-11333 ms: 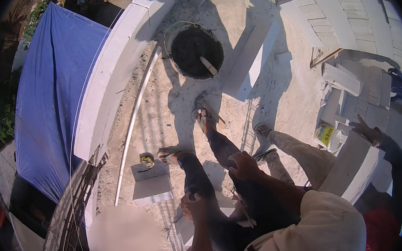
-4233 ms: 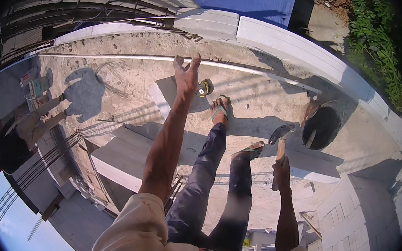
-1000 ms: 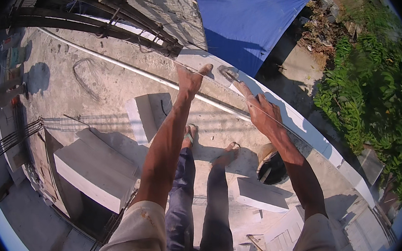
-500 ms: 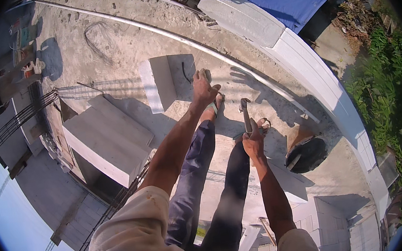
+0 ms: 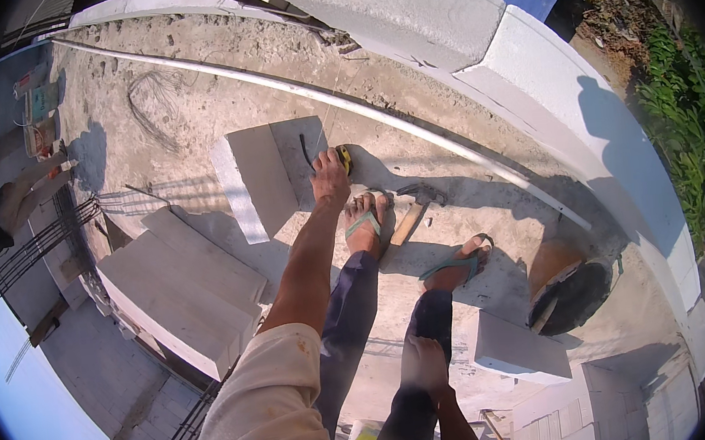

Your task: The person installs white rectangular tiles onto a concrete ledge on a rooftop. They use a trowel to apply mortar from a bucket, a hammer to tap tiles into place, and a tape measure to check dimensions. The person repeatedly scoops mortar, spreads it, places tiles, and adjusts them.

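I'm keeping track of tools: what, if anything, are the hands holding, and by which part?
The left hand is at the tape measure's left side; whether it grips cannot be told. The right hand rests on the leg, nothing visibly held.

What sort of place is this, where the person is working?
Most likely an open-air building site: a row of large pale blocks edges the rough floor, a hammer lies near the feet, and a yellow-and-black tape measure is at the person's left hand.
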Motion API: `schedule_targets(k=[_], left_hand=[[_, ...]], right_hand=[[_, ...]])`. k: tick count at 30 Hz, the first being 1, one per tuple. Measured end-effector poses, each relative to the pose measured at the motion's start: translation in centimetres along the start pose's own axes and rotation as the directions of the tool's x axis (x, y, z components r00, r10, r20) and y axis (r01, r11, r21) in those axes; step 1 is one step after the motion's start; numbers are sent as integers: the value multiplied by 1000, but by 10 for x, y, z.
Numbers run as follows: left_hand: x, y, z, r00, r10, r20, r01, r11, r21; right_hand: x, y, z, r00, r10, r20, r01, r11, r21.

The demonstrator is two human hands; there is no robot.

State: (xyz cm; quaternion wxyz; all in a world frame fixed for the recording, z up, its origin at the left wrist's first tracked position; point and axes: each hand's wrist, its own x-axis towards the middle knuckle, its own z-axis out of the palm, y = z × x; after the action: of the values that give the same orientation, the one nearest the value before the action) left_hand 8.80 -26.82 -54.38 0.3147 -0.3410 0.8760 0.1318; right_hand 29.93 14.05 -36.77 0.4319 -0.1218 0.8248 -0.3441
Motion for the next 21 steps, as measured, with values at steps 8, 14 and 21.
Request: schedule_targets(k=[8,14,21], left_hand=[[-111,20,-80,723,432,539,-328,901,-283],[-258,38,-148,408,654,636,215,609,-764],[-285,104,-224,321,521,791,-88,848,-523]], right_hand=[[60,-83,-64,884,421,202,-411,496,765],[66,-159,-113,863,362,352,-367,-29,930],[30,-158,-154,855,194,481,-442,-210,872]])
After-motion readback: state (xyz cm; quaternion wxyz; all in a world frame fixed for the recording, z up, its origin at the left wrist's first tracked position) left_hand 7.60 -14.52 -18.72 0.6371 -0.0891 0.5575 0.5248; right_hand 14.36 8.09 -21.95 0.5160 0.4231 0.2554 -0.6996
